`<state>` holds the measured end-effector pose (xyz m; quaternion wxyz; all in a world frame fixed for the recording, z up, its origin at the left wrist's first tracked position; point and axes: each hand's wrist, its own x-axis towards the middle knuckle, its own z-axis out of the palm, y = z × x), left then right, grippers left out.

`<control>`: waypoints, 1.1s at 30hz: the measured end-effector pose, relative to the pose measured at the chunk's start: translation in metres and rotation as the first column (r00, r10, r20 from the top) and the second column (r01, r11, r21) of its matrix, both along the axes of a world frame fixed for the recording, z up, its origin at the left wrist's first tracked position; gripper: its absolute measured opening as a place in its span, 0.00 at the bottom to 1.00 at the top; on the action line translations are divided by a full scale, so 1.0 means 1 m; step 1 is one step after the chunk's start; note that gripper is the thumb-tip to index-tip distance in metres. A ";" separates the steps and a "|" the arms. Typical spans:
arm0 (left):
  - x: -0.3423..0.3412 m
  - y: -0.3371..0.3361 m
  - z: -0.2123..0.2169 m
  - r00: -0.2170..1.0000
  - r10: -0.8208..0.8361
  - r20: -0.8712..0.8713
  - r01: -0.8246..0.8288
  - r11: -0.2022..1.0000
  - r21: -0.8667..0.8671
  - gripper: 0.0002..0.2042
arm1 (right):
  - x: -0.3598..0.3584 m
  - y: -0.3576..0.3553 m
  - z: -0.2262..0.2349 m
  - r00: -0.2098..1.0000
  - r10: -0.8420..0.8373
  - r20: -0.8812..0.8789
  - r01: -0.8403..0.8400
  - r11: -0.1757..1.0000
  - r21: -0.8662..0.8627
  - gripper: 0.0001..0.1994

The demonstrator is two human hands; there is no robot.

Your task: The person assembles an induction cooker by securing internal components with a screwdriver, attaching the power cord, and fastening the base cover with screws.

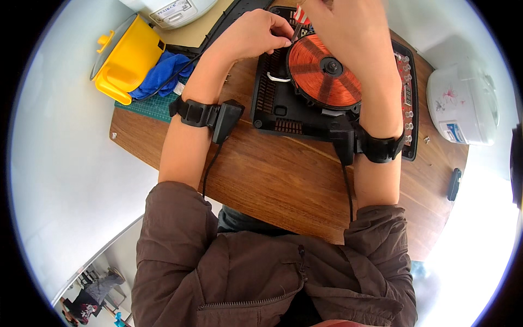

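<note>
Brown zip-front jacket (245, 272), foreground. Right hand (348, 28): fingers clamped on red-and-white-handled slim tool (301, 15). Left hand (260, 34): fingertips close together beside tool's shaft; cannot tell whether gripping. Round copper-wire coil (318, 76), mounted in black plastic appliance housing (267, 117), on brown wood-grain bench (261, 174).

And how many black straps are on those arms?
2. One strap is around the left forearm, the other strap around the right forearm. The sleeves could hide more; I can't tell.
</note>
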<state>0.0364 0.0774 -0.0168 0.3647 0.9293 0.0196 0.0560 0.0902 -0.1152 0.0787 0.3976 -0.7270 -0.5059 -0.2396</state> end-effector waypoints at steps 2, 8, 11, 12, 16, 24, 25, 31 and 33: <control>0.001 0.000 0.000 1.000 -0.005 0.012 0.005 1.000 -0.003 0.10 | 0.012 0.004 -0.007 0.985 0.151 -0.083 -0.145 0.987 0.077 0.26; -0.001 -0.002 0.003 1.000 -0.010 0.022 0.010 1.000 0.007 0.10 | -0.010 0.003 -0.002 0.997 -0.046 -0.056 0.047 0.999 0.017 0.26; -0.001 -0.001 0.002 1.000 0.002 0.026 -0.003 1.000 0.024 0.10 | 0.011 0.011 -0.010 0.999 0.044 -0.028 -0.041 0.996 0.083 0.26; -0.001 0.001 0.000 0.999 0.008 0.031 -0.009 1.000 0.017 0.10 | 0.013 0.006 -0.009 0.996 0.075 -0.045 -0.073 0.997 0.036 0.26; 0.003 -0.001 0.000 0.999 -0.013 0.040 0.014 1.000 -0.014 0.09 | -0.007 -0.014 0.016 0.996 -0.007 -0.085 -0.004 0.992 -0.129 0.25; 0.005 0.000 -0.006 0.995 0.000 0.103 0.011 0.995 -0.103 0.11 | 0.000 -0.017 0.016 0.973 0.168 -0.159 -0.189 0.974 -0.127 0.28; 0.006 -0.001 -0.004 0.997 -0.004 0.071 0.010 0.997 -0.075 0.11 | 0.000 -0.017 0.016 0.978 0.150 -0.143 -0.169 0.978 -0.125 0.28; -0.001 0.003 -0.003 1.000 -0.010 0.012 0.010 1.000 -0.013 0.12 | 0.002 -0.005 0.006 0.974 0.084 -0.211 -0.116 0.982 -0.146 0.28; 0.004 0.002 -0.003 0.998 -0.040 0.038 0.041 0.999 -0.018 0.13 | -0.009 -0.007 0.029 0.979 -0.011 -0.205 -0.033 0.977 -0.208 0.28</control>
